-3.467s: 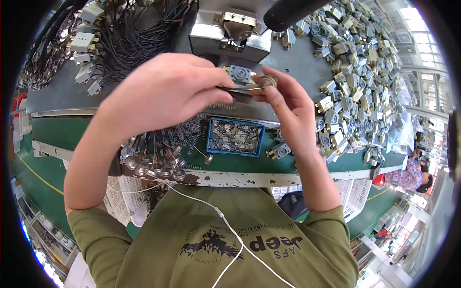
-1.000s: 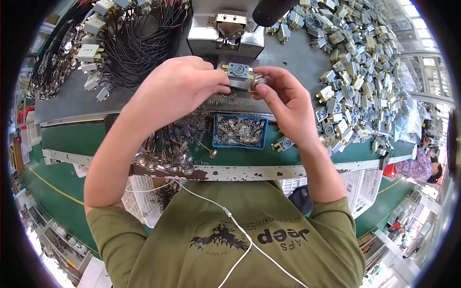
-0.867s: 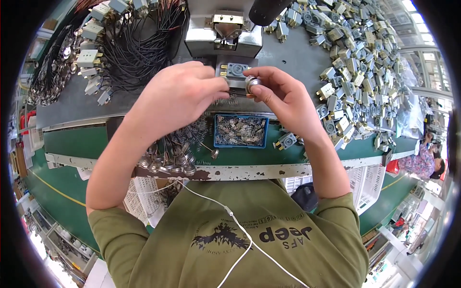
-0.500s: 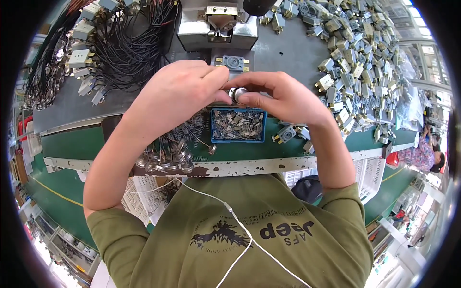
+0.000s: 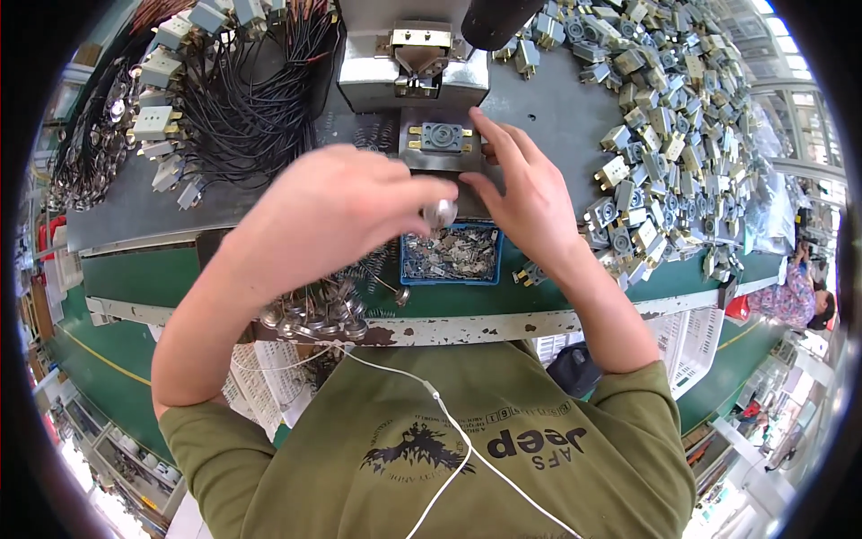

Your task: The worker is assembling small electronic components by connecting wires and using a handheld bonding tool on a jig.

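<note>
My left hand (image 5: 346, 202) pinches a shiny round metal part (image 5: 439, 213), like a small cap, between thumb and fingers. It hangs above the far edge of a blue tray (image 5: 403, 269) filled with small metal pieces. My right hand (image 5: 532, 189) is open, thumb and forefinger apart, and holds nothing. Its fingertips are beside the right end of a grey rectangular block (image 5: 441, 137) with a round socket and brass prongs. That block rests on a metal plate (image 5: 440, 162) under a metal press-like machine (image 5: 417, 67).
Black wires (image 5: 247, 112) with attached blocks lie at the left. A large heap of grey and cream blocks (image 5: 664, 135) covers the right side. Round metal parts (image 5: 314, 310) and springs gather at the near table edge (image 5: 449, 331). Another person (image 5: 786, 296) is far right.
My hands have separated. The left has drawn the round metal part slightly nearer to me; the right has let go of it and moved right, its fingers spread beside the block.
</note>
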`<state>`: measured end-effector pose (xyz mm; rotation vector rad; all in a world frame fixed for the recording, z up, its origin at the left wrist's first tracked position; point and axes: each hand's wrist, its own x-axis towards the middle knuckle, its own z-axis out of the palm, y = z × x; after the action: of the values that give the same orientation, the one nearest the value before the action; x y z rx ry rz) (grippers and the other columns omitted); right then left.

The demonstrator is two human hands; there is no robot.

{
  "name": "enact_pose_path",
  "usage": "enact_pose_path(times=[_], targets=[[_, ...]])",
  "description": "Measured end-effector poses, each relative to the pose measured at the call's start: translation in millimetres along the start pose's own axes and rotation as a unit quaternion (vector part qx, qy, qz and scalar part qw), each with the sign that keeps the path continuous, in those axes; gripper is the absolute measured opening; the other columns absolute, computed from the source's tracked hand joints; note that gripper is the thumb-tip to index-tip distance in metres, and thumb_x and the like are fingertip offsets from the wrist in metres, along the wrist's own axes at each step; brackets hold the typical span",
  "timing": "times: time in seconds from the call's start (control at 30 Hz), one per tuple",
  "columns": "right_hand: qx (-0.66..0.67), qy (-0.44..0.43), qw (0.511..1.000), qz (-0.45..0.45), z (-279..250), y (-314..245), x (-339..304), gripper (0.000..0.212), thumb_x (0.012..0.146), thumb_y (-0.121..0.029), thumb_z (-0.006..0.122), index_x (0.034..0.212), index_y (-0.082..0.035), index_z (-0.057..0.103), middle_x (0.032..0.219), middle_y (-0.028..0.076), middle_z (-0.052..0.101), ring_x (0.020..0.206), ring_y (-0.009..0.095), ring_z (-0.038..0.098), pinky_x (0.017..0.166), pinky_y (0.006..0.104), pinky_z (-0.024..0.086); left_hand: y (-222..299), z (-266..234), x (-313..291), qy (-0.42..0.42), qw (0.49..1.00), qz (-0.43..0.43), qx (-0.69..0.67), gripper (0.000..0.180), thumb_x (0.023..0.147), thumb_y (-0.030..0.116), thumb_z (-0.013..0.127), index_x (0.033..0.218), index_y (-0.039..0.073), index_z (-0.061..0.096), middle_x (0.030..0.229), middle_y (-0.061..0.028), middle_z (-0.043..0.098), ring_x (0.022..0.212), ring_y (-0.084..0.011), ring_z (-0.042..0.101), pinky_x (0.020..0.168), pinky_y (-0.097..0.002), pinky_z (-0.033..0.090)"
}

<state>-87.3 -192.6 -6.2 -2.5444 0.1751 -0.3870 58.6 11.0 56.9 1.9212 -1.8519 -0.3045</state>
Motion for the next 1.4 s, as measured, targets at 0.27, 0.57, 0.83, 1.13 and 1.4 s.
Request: enact_pose_path(times=[0.27,0.57,0.83,1.13,1.4], targets=[[0.101,0.037,0.994,-0.013,-25.9,-5.9,5.3,0.057,0.089,-0.003,0.077,0.143,-0.005,0.057,0.124,0.014,0.069,0.103,0.023,0.072,0.087,0.0347,0.058,-43.5,22.0,39.7,-0.023,0.978,-0.184,-0.097,0.034,0.093,0.02,0.071,0.127,0.016,0.07,0.089,-0.0081,0.077,0.083,-0.0281,0.074,0.074,-0.0375,0.057],[0.395,0.285,0.865,-0.121,-78.7,-77.2,113.1,0.046,0.099,-0.009,0.068,0.139,0.001,0.048,0.107,0.014,0.067,0.09,0.018,0.066,0.078,0.0305,0.055,-44.3,32.2,32.4,0.039,0.991,-0.126,0.02,0.034,0.094,0.03,0.071,0.126,0.018,0.068,0.09,-0.0083,0.075,0.083,-0.0294,0.072,0.072,-0.04,0.057],[0.375,0.354,0.857,-0.002,-80.2,-116.7,115.2,0.031,0.094,-0.011,0.074,0.117,0.001,0.057,0.09,0.009,0.07,0.063,0.013,0.066,0.053,0.028,0.052,-42.7,37.8,29.6,0.066,0.989,-0.116,0.055,0.034,0.094,0.031,0.072,0.125,0.017,0.066,0.092,-0.0086,0.074,0.084,-0.0294,0.072,0.072,-0.0393,0.058],[0.386,0.363,0.837,-0.133,-77.9,-114.3,125.4,0.028,0.095,-0.01,0.072,0.116,0.001,0.058,0.088,0.01,0.07,0.057,0.014,0.065,0.051,0.0294,0.053,-45.5,36.9,26.7,0.062,0.991,-0.097,0.068,0.029,0.096,0.036,0.068,0.117,0.017,0.064,0.084,-0.0066,0.073,0.084,-0.0283,0.073,0.068,-0.0416,0.057],[0.55,0.323,0.735,-0.231,-36.1,-82.4,157.9,0.017,0.094,0.0,0.073,0.105,0.002,0.061,0.083,0.008,0.068,0.06,0.013,0.063,0.055,0.0259,0.051,-40.2,34.2,31.0,0.031,0.992,-0.116,0.049,0.029,0.095,0.034,0.068,0.118,0.016,0.063,0.082,-0.0075,0.072,0.084,-0.0304,0.072,0.07,-0.0438,0.056]])
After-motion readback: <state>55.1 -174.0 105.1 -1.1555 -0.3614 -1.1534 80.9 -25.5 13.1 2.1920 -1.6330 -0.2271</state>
